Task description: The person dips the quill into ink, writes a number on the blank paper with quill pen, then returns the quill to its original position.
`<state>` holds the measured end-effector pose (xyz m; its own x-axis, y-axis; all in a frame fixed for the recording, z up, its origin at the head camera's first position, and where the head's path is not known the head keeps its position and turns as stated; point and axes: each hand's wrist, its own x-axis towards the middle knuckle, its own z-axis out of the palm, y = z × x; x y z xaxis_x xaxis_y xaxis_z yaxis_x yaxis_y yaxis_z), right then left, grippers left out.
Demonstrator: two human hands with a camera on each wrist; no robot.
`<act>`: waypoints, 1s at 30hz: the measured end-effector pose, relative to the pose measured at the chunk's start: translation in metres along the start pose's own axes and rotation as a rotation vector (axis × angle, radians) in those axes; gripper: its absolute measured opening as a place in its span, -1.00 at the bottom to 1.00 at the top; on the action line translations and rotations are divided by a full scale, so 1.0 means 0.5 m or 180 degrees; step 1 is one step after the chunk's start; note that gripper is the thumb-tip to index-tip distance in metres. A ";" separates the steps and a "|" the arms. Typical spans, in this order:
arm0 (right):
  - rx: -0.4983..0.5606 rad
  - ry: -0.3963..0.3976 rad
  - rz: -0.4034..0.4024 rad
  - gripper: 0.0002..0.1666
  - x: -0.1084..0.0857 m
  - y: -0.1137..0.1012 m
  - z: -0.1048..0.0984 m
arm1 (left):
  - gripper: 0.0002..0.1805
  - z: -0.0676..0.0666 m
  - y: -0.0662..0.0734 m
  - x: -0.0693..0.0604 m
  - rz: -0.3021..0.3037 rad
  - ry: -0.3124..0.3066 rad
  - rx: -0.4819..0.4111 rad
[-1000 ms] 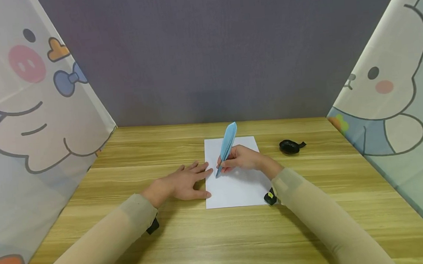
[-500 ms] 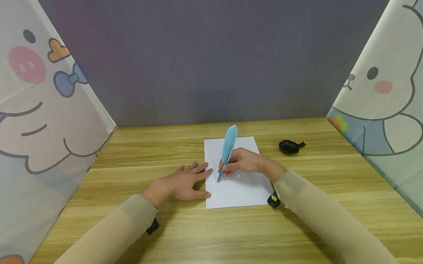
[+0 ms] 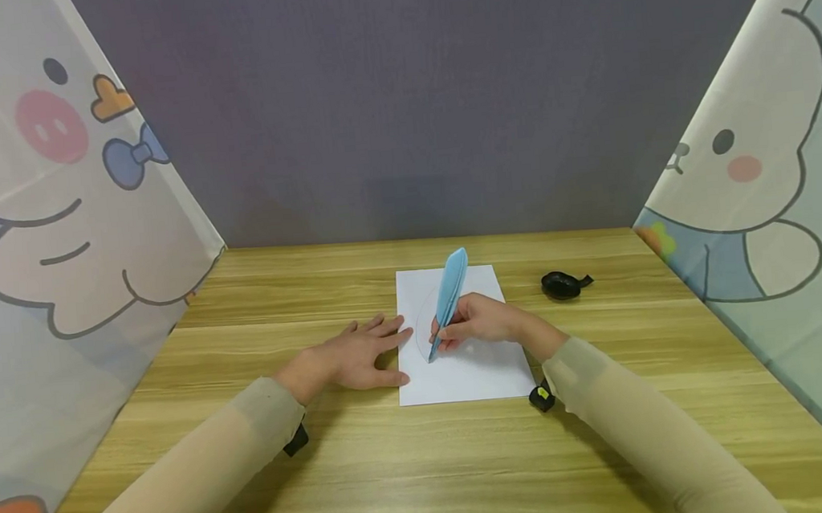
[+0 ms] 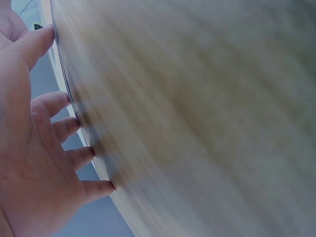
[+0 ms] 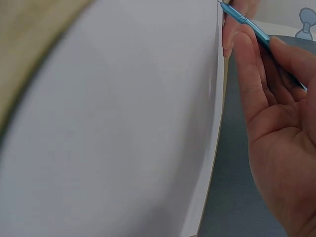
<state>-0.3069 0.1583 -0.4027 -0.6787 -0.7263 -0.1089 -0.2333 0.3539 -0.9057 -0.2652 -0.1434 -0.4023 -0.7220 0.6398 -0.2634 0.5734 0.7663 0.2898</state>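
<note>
A sheet of white paper [image 3: 450, 382] lies on the wooden table. My right hand [image 3: 484, 319] pinches a light-blue feather pen [image 3: 450, 290] between thumb and fingers, its tip on the paper left of the middle. From that tip a thin curved line runs up the sheet's left part. In the right wrist view the blue pen barrel [image 5: 247, 23] shows between the fingers. My left hand [image 3: 361, 357] rests with spread, straight fingers at the paper's left edge. Its fingertips press down in the left wrist view, where the hand [image 4: 34, 143] shows from the palm side.
A small black object with a short tab [image 3: 561, 285] lies right of the paper. A dark grey panel [image 3: 413, 103] stands behind the table [image 3: 328, 488]. Cartoon-printed cloths [image 3: 42, 261] hang at both sides.
My right hand has moved the feather pen down and slightly right over the paper. The curved line behind its tip has grown longer. The left hand has stayed in place.
</note>
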 end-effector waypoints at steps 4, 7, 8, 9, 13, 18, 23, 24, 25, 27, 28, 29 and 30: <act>-0.0029 0.0000 0.0008 -0.73 -0.010 -0.001 0.000 | -0.01 0.000 0.000 -0.002 -0.0007 -0.0012 -0.0017; -0.0029 -0.0010 0.0012 -0.73 -0.018 -0.001 0.000 | -0.01 0.001 -0.001 -0.001 -0.0008 -0.0008 -0.0030; -0.0030 -0.0019 0.0009 -0.73 -0.020 -0.001 0.000 | -0.01 0.002 -0.002 0.000 -0.0007 -0.0004 -0.0034; -0.0028 -0.0028 0.0005 -0.73 -0.022 -0.001 0.000 | -0.01 0.002 -0.002 0.000 -0.0008 -0.0002 -0.0032; -0.0046 -0.0052 -0.0004 -0.73 -0.029 0.001 -0.001 | -0.01 0.003 -0.002 0.000 -0.0008 0.0003 -0.0030; -0.0052 -0.0088 -0.0037 -0.73 -0.037 0.008 -0.003 | -0.01 0.003 -0.001 0.000 -0.0001 0.0007 -0.0027; -0.0052 -0.0115 -0.0071 -0.73 -0.047 0.009 -0.004 | -0.02 0.000 0.003 -0.004 -0.0003 -0.0011 -0.0019; -0.0047 -0.0118 -0.0073 -0.73 -0.048 0.009 -0.005 | -0.02 -0.001 0.003 -0.004 -0.0003 -0.0012 -0.0022; -0.0038 -0.0122 -0.0075 -0.73 -0.049 0.009 -0.005 | -0.02 -0.001 0.004 -0.005 -0.0003 -0.0010 -0.0024; -0.0005 -0.0129 -0.0071 -0.73 -0.051 0.010 -0.006 | -0.02 -0.002 0.004 -0.006 -0.0003 -0.0010 -0.0025; 0.0013 -0.0130 -0.0069 -0.74 -0.052 0.011 -0.006 | -0.02 -0.002 0.004 -0.005 0.0001 -0.0007 -0.0030; 0.0028 -0.0138 -0.0069 -0.73 -0.053 0.012 -0.007 | -0.02 -0.002 0.004 -0.004 0.0005 -0.0004 -0.0032; 0.0043 -0.0144 -0.0068 -0.74 -0.054 0.013 -0.007 | -0.02 -0.001 0.003 -0.004 0.0009 -0.0001 -0.0033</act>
<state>-0.2923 0.1824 -0.4039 -0.6415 -0.7595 -0.1077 -0.2377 0.3303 -0.9134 -0.2632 -0.1435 -0.4008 -0.7203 0.6419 -0.2627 0.5714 0.7639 0.2999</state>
